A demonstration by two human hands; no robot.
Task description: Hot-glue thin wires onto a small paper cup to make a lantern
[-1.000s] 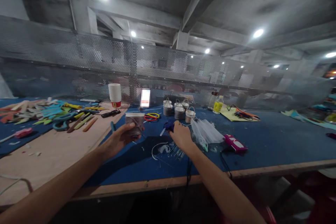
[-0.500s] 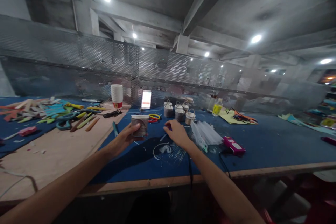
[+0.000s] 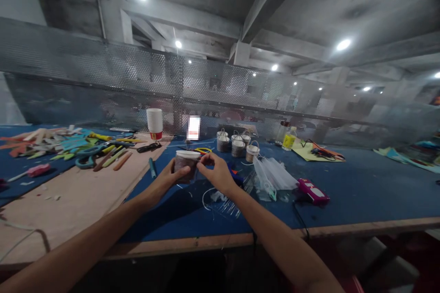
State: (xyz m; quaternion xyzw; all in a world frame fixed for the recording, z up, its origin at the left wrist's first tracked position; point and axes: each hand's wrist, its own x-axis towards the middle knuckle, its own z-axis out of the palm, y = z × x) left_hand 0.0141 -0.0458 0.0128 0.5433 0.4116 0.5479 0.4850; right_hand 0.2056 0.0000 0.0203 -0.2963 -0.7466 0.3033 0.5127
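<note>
My left hand (image 3: 167, 177) is wrapped round a cup (image 3: 184, 163) with a white rim and a rough grey-brown outside, held upright above the blue table top. At the cup's right side is my right hand (image 3: 217, 173), thumb and fingers pinched close to its wall. Whatever lies between those fingertips is too small or hidden to make out. Behind the right wrist a blue object with a red part (image 3: 235, 176) shows partly. Yellow-handled scissors or pliers (image 3: 203, 150) lie just beyond the cup.
Several small cups with looped handles (image 3: 238, 147) stand behind my right hand. Clear plastic bags (image 3: 274, 175), a magenta device (image 3: 313, 191) and thin clear strands (image 3: 231, 207) lie rightward. Leftward are stacked paper cups (image 3: 154, 123), teal scissors (image 3: 90, 157) and a teal pen-like stick (image 3: 152, 168).
My right hand has moved left and up from the table to the cup's side. The left hand still holds the cup, now slightly farther right. The blue object has come into view.
</note>
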